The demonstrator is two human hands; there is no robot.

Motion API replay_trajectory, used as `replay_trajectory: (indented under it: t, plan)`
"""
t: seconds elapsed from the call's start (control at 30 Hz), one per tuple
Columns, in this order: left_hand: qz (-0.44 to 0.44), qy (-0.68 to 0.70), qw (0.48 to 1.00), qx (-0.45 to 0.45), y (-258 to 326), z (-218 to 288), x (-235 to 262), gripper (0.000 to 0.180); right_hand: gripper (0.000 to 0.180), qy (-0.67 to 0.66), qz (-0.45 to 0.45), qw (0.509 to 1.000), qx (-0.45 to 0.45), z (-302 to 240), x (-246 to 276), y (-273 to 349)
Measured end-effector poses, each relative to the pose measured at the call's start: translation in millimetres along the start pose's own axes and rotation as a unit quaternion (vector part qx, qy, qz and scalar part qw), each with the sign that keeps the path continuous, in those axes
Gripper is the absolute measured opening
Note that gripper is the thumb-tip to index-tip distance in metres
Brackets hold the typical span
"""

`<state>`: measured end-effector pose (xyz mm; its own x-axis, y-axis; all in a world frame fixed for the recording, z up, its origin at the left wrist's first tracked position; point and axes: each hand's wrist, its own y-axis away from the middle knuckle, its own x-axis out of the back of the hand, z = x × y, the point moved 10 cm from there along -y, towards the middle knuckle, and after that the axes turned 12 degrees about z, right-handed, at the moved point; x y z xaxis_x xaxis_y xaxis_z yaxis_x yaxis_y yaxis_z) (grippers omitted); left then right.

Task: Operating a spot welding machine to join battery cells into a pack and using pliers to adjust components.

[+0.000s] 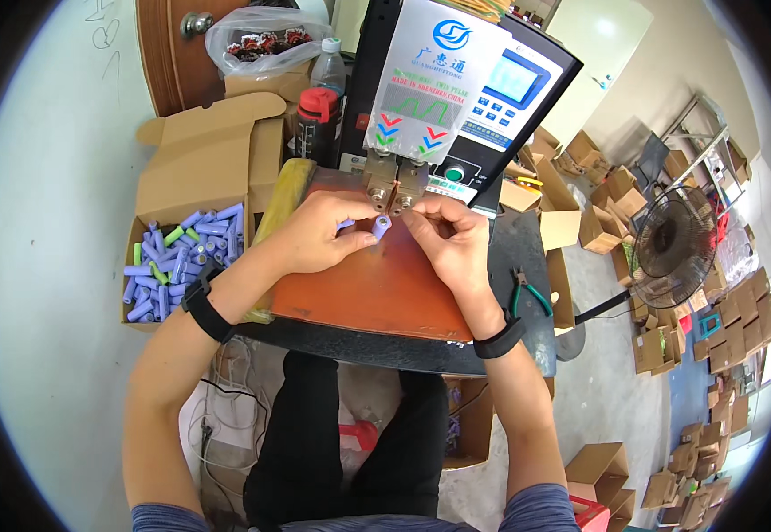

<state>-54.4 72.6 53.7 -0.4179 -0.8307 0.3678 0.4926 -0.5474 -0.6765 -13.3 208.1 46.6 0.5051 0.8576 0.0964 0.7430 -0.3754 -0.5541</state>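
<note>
A purple cylindrical battery cell (381, 228) is gripped in the closed fingers of my left hand (319, 235). One end of it points up, just under the paired metal electrodes (394, 188) of a spot welder (430, 84). Whether the cell touches the electrode tips, I cannot tell. On the right side of the electrodes, my right hand (448, 241) has its fingers pinched together close to the tips. Anything between those fingers is too small or hidden to make out. Both hands are above an orange-brown mat (363, 297) on the bench.
At left, an open cardboard box (195, 173) holds many purple cells and several green ones. Green-handled pliers (529, 293) lie on the bench's right side. A red-lidded bottle (316, 124) stands beside the welder. A fan (676, 238) and stacked cartons (745, 315) are farther right.
</note>
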Motion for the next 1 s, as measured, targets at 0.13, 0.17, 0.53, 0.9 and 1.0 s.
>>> replay_trajectory:
  t: [0.13, 0.17, 0.53, 0.9, 1.0]
  plan:
    - [-0.010, 0.001, 1.000, 0.015, -1.9, 1.2, -0.1, 0.019, 0.005, -0.035, -0.021, 0.999, 0.012, -3.9, -2.2, 1.3]
    - [-0.018, -0.007, 1.000, 0.025, -1.5, -0.1, -0.6, 0.018, 0.005, -0.036, -0.020, 0.999, 0.011, -2.7, -2.0, 1.3]
    - [-0.049, -0.042, 0.997, 0.038, 1.2, -9.7, -3.6, 0.014, 0.009, 0.018, -0.033, 0.998, 0.058, -8.1, -6.7, 3.0]
    - [-0.023, -0.011, 0.999, 0.044, 0.1, -9.4, -2.0, 0.011, 0.011, 0.075, -0.035, 0.993, 0.090, -17.1, -8.3, 3.4]
    - [-0.029, -0.023, 0.998, 0.049, 0.1, -7.8, -2.2, 0.011, 0.011, 0.082, -0.033, 0.992, 0.085, -17.9, -7.9, 3.2]
